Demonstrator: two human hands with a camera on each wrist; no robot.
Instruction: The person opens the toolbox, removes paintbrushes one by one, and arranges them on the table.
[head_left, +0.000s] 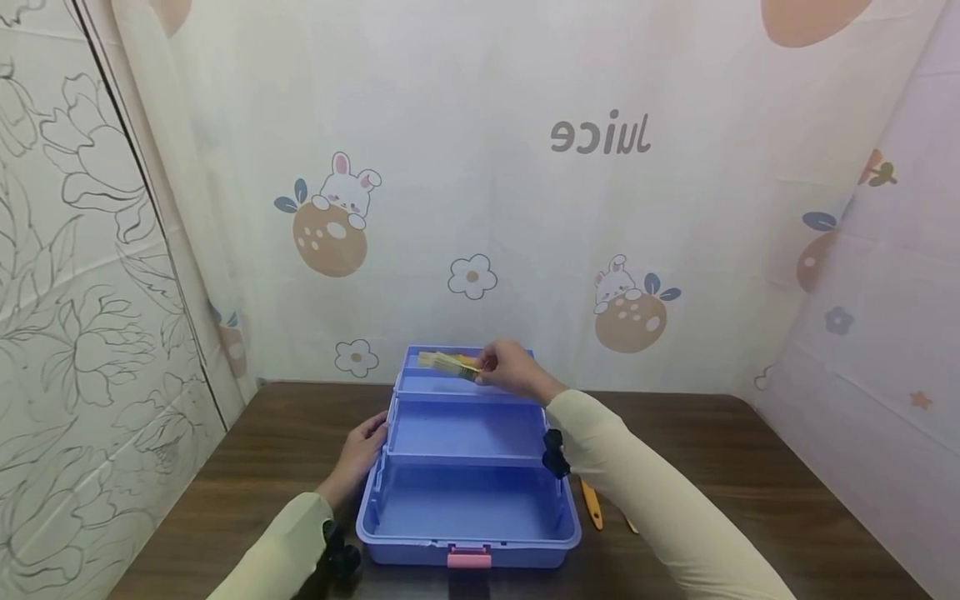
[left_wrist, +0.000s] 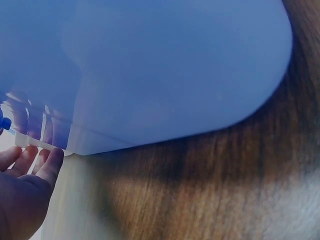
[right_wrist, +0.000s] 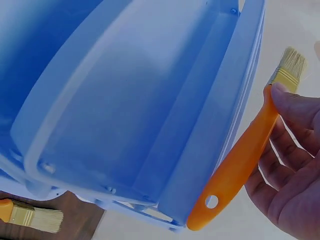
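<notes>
My right hand [head_left: 513, 368] pinches a paintbrush [right_wrist: 245, 155] near its metal collar, over the top tray of the blue toolbox [head_left: 468, 557]. Its handle is orange and its bristles pale. In the head view, more pale bristles [head_left: 426, 359] show right behind the held brush at that tray. My left hand [head_left: 358, 454] touches the toolbox's left side with its fingers nearly straight, and the left wrist view has the fingertips [left_wrist: 56, 156] at a pale edge of the box. The toolbox stands unfolded, two trays stepped up behind its deep base.
An orange-handled brush [head_left: 592, 506] lies on the dark wooden table [head_left: 247, 467] right of the toolbox. A second tip [head_left: 632, 525] peeks out beside my right sleeve. The pink latch [head_left: 469, 557] faces me. A printed curtain [head_left: 480, 167] hangs behind the table.
</notes>
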